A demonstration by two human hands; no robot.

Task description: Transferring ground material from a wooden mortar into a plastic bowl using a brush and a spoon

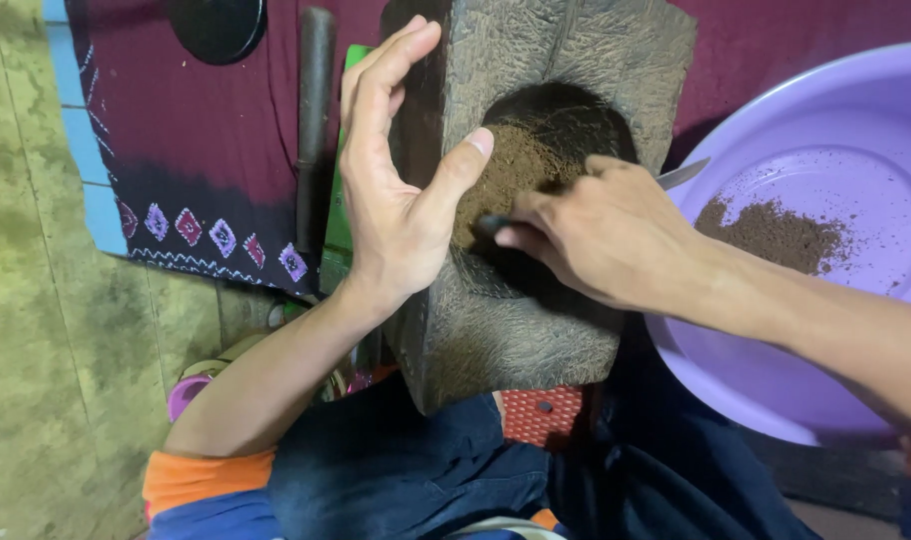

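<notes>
A dark carved wooden mortar block [536, 330] is tilted against my lap, its round hollow packed with brown ground powder [511, 170]. My left hand [396, 190] presses flat against the block's left side, fingers spread, thumb at the rim of the hollow. My right hand [601, 235] is closed on a metal spoon [681, 175]. The spoon's handle end sticks out behind my hand and its working end is buried in the powder.
A large purple plastic basin [776, 370] at the right holds a small heap of the same brown powder [776, 235]. A dark wooden pestle [314, 130] lies on a maroon patterned cloth [196, 170] at the back left. The concrete floor [46, 350] spreads to the left.
</notes>
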